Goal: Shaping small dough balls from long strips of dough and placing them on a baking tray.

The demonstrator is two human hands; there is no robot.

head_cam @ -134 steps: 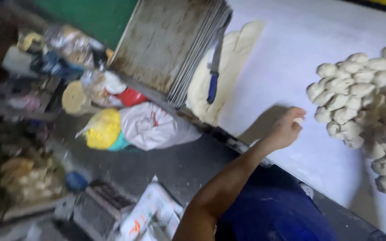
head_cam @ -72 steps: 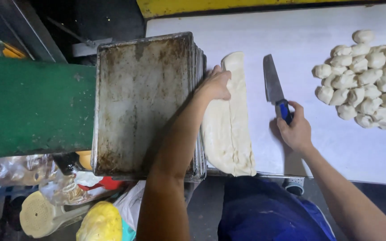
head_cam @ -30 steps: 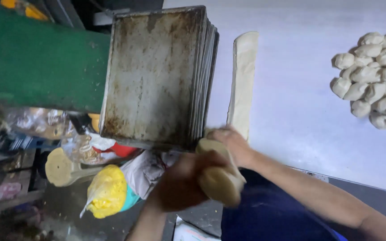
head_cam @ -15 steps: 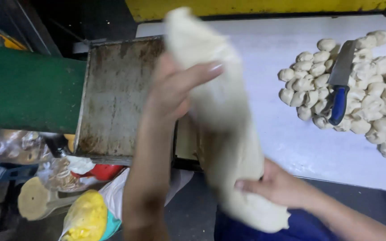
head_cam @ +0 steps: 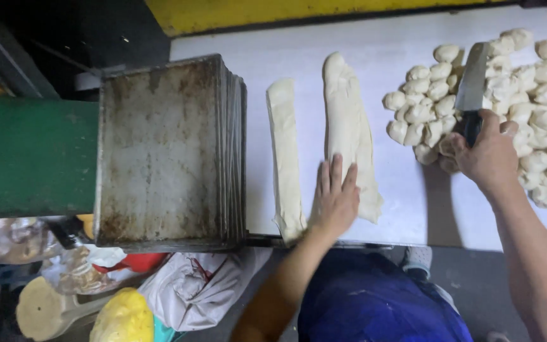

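Observation:
Two long strips of pale dough lie lengthwise on the white table (head_cam: 413,209). The wider strip (head_cam: 348,120) is on the right, the narrow strip (head_cam: 285,152) on the left. My left hand (head_cam: 335,197) rests flat, fingers spread, on the near end of the wider strip. My right hand (head_cam: 485,155) grips the dark handle of a broad-bladed knife (head_cam: 473,85), held over the edge of a pile of several small dough pieces (head_cam: 527,101).
A stack of worn metal baking trays (head_cam: 163,152) stands at the table's left end, beside a green surface (head_cam: 30,155). Below lie white and yellow bags (head_cam: 191,291) and clutter. A yellow edge (head_cam: 324,11) runs along the far side.
The big dough piece that both hands held up in the air now lies on the table beside the narrow strip. My right hand has taken hold of the knife by the dough pile.

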